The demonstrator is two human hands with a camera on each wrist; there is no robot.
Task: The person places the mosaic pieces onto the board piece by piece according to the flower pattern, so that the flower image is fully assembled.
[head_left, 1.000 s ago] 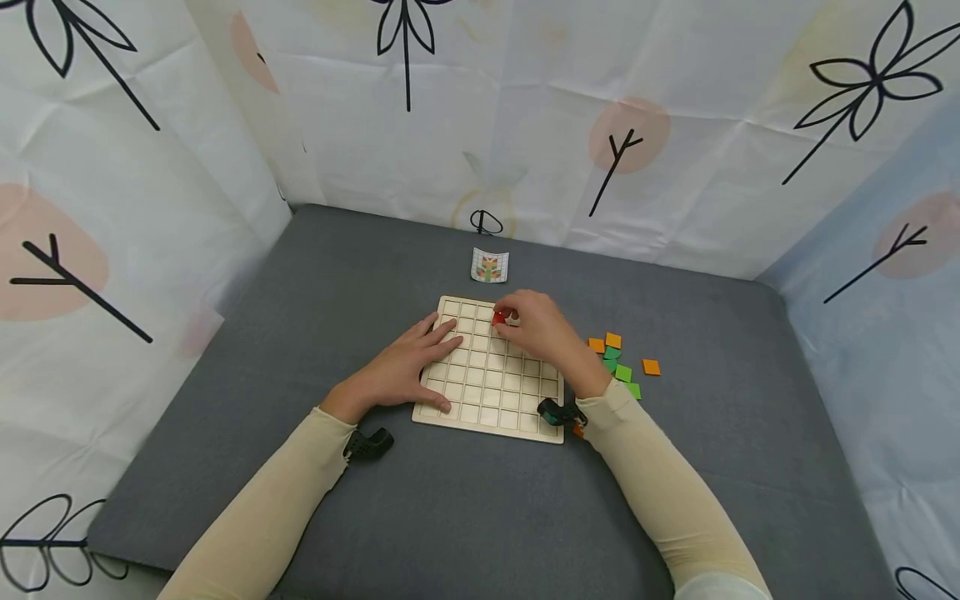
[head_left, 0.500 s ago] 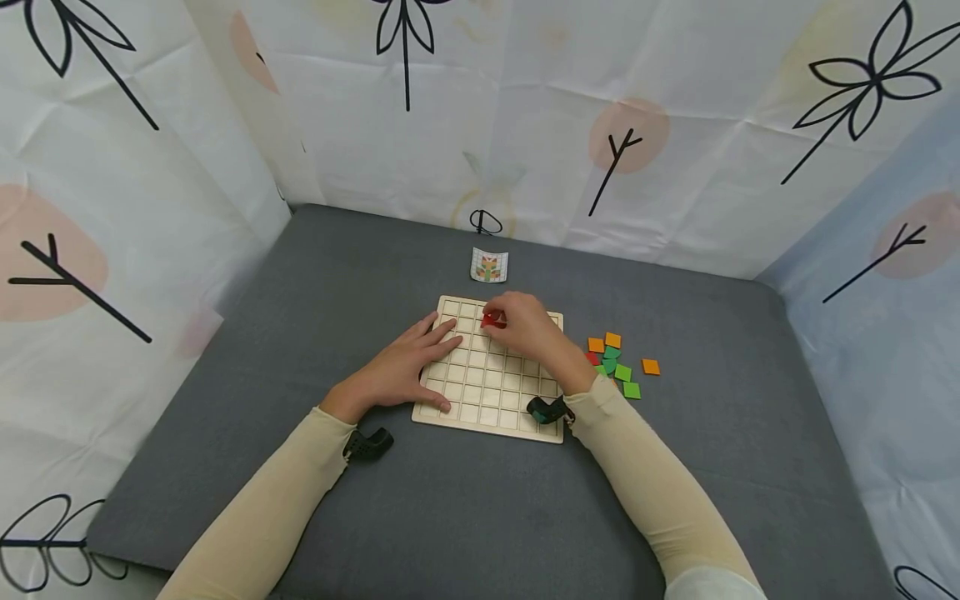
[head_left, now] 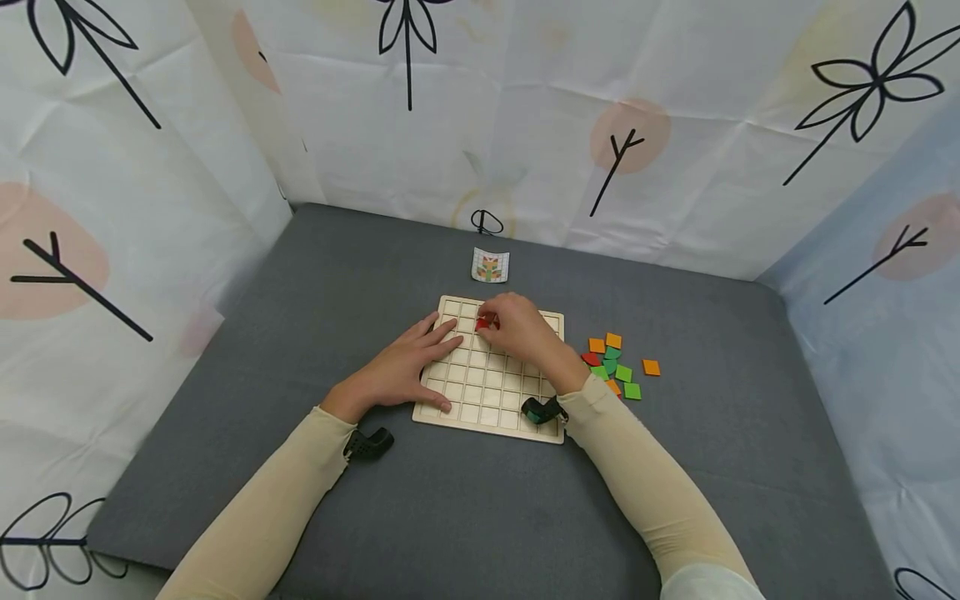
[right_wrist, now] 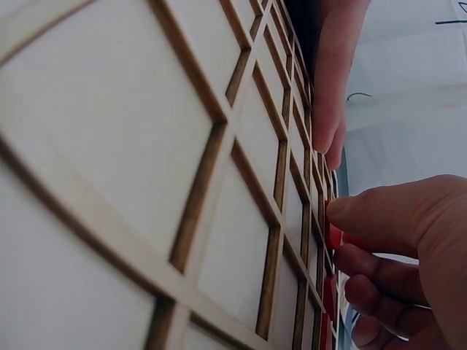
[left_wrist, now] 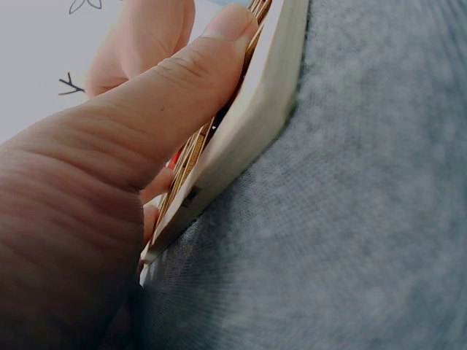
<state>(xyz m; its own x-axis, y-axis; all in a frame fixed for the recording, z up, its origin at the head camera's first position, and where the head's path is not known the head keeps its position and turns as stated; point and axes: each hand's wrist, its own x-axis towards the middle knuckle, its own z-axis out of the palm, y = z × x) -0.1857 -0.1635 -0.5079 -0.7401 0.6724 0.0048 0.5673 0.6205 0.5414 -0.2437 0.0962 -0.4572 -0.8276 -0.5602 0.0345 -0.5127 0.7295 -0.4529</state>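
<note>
A square wooden grid board (head_left: 480, 392) lies on the grey table. My left hand (head_left: 401, 371) rests on its left side with fingers spread. In the left wrist view, the thumb (left_wrist: 182, 80) lies along the board's edge. Over the board's far rows, my right hand (head_left: 522, 335) pinches a small red tile (head_left: 482, 323) between thumb and fingers. The right wrist view has this red tile (right_wrist: 335, 235) at the thumb tip, against the grid. More red pieces (right_wrist: 330, 295) sit in cells beneath the curled fingers; the head view hides them behind the hand.
Right of the board lie loose tiles: several orange (head_left: 651, 367) and green (head_left: 623, 373) ones, plus a red one (head_left: 591, 359). A small pattern card (head_left: 491, 265) is beyond the board's far edge. Printed white cloth (head_left: 525, 150) hangs around the table.
My right hand has moved left across the board's far rows with the red tile, uncovering more loose tiles on the right. The left hand has stayed in place.
</note>
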